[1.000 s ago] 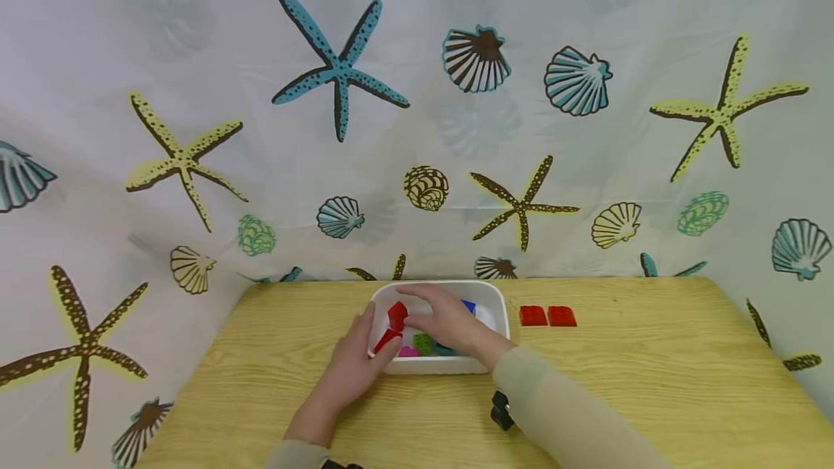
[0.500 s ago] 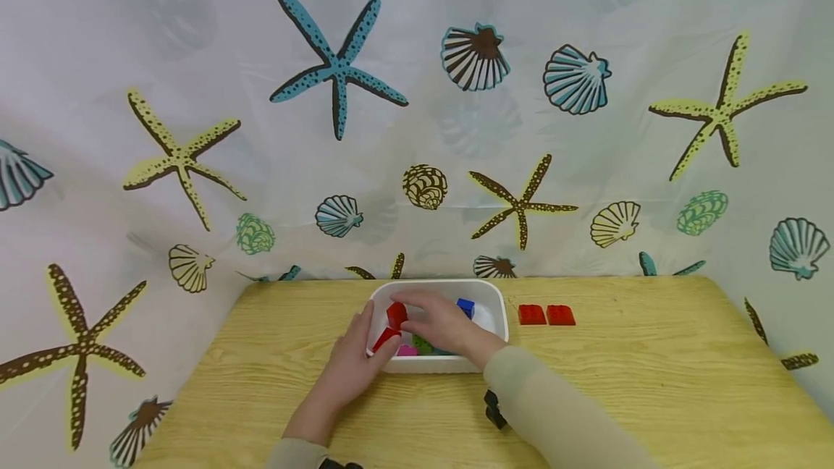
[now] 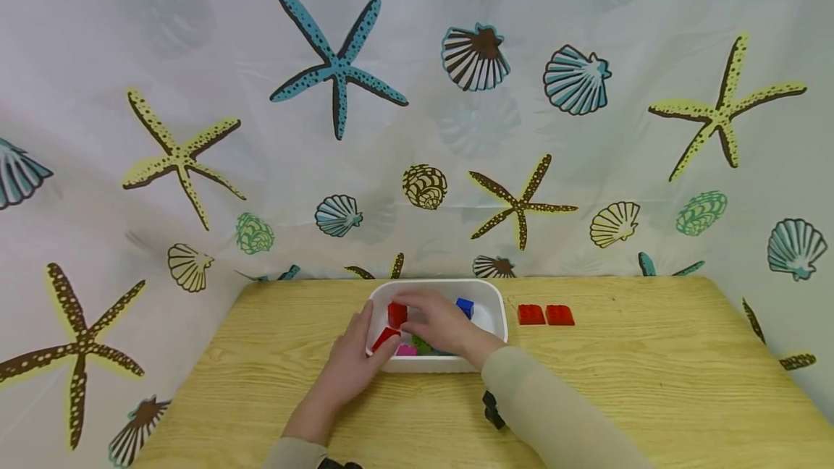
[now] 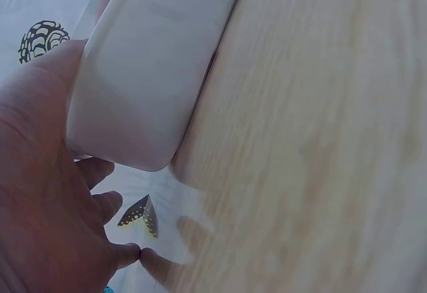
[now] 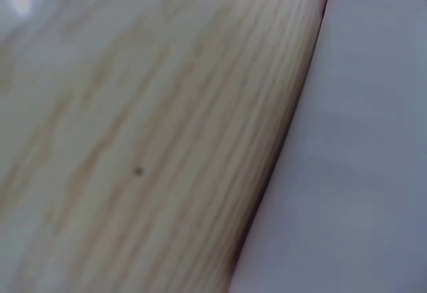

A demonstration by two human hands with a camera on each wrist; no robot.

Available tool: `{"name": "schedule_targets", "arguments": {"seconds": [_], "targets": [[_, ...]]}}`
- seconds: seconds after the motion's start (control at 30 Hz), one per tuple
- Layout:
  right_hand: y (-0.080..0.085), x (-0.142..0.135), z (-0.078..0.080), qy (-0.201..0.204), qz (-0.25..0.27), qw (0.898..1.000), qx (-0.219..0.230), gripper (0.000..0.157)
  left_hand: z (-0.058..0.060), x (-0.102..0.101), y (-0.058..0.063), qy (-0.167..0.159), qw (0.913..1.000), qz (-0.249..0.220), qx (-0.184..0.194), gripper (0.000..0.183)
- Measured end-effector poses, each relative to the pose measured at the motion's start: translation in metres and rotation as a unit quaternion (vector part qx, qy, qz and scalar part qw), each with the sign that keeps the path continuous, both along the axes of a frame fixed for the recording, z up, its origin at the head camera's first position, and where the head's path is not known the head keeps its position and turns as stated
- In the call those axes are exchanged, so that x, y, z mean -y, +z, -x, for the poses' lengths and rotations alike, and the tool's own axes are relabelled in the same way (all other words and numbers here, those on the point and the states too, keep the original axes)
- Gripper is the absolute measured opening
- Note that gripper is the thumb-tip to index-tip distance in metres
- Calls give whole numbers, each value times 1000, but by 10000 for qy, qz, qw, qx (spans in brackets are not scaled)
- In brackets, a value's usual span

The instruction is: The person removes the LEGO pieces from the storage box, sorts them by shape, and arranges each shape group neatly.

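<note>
A white plastic bin (image 3: 449, 365) stands on the table with toy bricks inside. My left hand (image 3: 352, 353) grips its left front corner; in the left wrist view the thumb lies over the rim and the fingers are outside the wall. Reaching into the bin, my right hand (image 3: 443, 320) pinches a red brick (image 3: 397, 314) between thumb and fingers. Another red brick (image 3: 384, 339) leans by the left thumb. A pink brick (image 3: 407, 350) and a green brick (image 3: 420, 344) lie at the front, partly covered. The blue brick (image 3: 465, 306) is at the back right.
Two flat red bricks (image 3: 531, 315) lie side by side on the wooden table (image 3: 625, 368), right of the bin. A curtain (image 3: 417, 121) with starfish and shells hangs behind and at both sides. The right wrist view mostly shows the bin's outer wall (image 5: 353, 139) and table.
The right hand has shifted slightly left and uncovered more of the blue brick. The red brick at its fingertips has turned a little more upright. The left hand stays on the bin corner.
</note>
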State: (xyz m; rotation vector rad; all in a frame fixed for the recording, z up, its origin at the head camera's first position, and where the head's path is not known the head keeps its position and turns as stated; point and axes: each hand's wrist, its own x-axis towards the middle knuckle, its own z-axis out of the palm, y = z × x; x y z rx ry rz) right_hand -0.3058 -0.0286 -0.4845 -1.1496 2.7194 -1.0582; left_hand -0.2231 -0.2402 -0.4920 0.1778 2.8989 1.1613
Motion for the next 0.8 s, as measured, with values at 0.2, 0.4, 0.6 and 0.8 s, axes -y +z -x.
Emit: {"name": "schedule_targets", "arguments": {"seconds": [0.2,0.4,0.6,0.8], "targets": [[-1,0,-1,-419,-82,9991,24,47,0,0,0,47,10000,17,55,99],[1,-1,-2,-1277,-217,9913,221,40,1,-1,-1,142,9998,35,151,99],[1,0,-1,-1544,-165,9866,492,40,1,-1,-1,187,9997,42,180,100],[2,0,-1,-1091,-369,9929,298,52,1,-1,-2,158,9997,43,153,100]]}}
